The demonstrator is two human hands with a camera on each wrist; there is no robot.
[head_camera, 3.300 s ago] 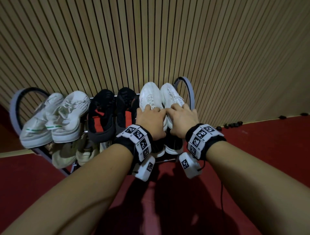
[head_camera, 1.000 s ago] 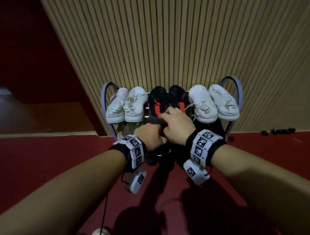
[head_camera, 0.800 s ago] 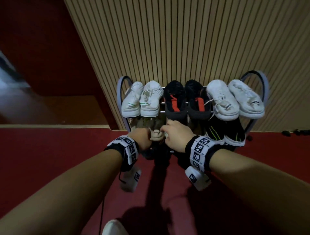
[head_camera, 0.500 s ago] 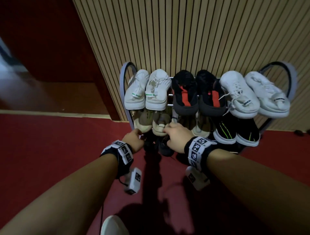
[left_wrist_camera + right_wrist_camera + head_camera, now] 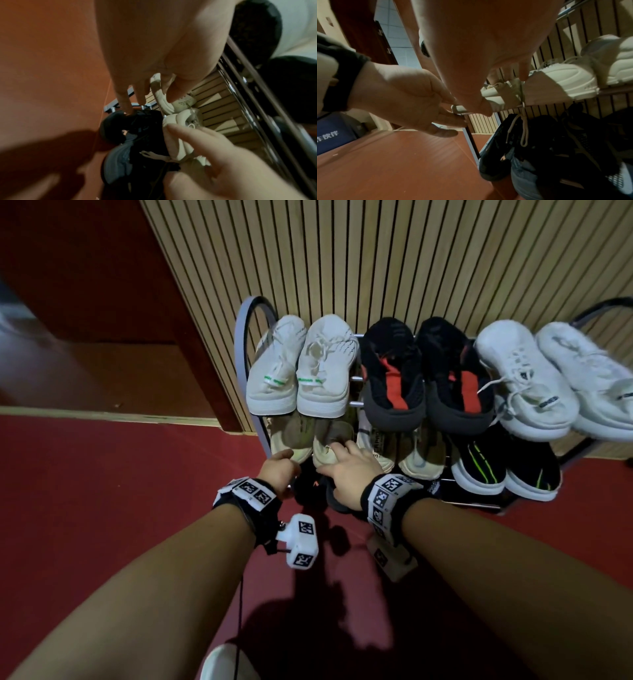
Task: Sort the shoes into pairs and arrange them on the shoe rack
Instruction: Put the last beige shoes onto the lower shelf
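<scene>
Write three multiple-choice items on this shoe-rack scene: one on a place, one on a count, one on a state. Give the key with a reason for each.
1. Where does the black pair with red tongues sit on the top tier of the metal shoe rack?
A. left end
B. middle
C. right end

2. How many shoes are on the top tier?
A. four
B. six
C. eight

3. What is the right hand doing?
A. resting fingers on a cream shoe on the middle tier
B. lifting a black shoe
C. hanging idle

Key: 1 B, white pairs flank it; 2 B, three pairs side by side; 3 A, the fingers lie across its heel, with no closed grip visible.
</scene>
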